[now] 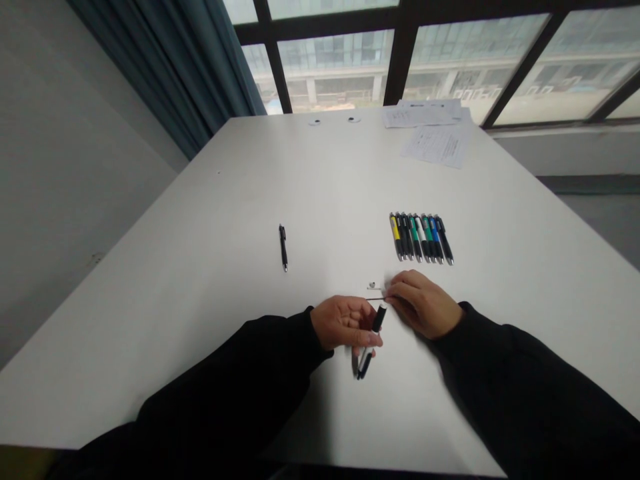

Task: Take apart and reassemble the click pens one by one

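Note:
My left hand (349,327) is closed around a white pen barrel with a black grip (380,319), held at a slant; its metal tip is not on it. Between thumb and fingers my right hand (423,303) pinches a thin dark pen refill (376,299), which reaches left to the fingers of my left hand. Whether those fingers touch it I cannot tell. On the table just beyond lie a small metal pen tip (372,285) and a thin piece like a spring (374,289), close to my right fingertips.
Several pens (421,238) with yellow, black, green, white and blue barrels lie in a row beyond my right hand. One black pen (283,248) lies apart on the left. Printed papers (435,137) rest at the far edge of the white table (300,173), by the window.

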Tool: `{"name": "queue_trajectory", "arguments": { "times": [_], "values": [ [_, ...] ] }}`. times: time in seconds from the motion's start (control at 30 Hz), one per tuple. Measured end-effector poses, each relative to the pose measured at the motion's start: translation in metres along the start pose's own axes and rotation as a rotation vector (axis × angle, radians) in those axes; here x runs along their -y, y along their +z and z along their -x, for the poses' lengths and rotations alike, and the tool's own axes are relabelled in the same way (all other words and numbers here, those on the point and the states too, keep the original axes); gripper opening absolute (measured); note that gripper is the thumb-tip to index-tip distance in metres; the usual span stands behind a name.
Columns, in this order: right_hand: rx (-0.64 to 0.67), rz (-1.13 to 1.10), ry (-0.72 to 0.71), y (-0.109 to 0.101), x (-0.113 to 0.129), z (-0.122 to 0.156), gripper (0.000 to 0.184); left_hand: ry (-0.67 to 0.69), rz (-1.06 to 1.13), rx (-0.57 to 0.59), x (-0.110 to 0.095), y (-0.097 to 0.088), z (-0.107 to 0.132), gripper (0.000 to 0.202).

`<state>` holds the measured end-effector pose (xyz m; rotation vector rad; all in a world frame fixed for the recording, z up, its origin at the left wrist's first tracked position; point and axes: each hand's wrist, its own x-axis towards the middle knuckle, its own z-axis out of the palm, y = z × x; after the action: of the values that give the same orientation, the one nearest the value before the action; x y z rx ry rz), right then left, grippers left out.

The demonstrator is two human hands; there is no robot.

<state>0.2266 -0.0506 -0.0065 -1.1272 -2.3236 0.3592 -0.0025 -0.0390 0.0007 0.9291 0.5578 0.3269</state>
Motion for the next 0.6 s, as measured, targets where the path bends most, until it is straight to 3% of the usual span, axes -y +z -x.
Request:
{"name": "queue_trajectory", "arguments": {
  "times": [0.1,0.2,0.37,0.53,0.6],
  "values": [
    [0.005,-0.039,0.043,0.001,0.003,0.002,0.013,0.002,0.001,0.034,0.001,-0.002,0.004,0.034],
    [-0.023,-0.161,0.184,-0.002,0.005,0.007,0.009,0.010,0.005,0.061,0.003,-0.004,0.007,0.031],
    [-0.148,-0.688,0.384,-0.010,0.009,0.010,0.009,0.048,0.016,0.130,-0.001,-0.007,0.011,0.029],
    [-0.252,-1.270,0.459,-0.016,0.009,0.010,0.015,-0.008,0.038,0.126,-0.004,-0.007,0.013,0.030],
    [-0.282,-1.404,0.485,-0.017,0.007,0.010,0.015,-0.028,0.052,0.111,-0.003,-0.007,0.013,0.032]
  ]
}}
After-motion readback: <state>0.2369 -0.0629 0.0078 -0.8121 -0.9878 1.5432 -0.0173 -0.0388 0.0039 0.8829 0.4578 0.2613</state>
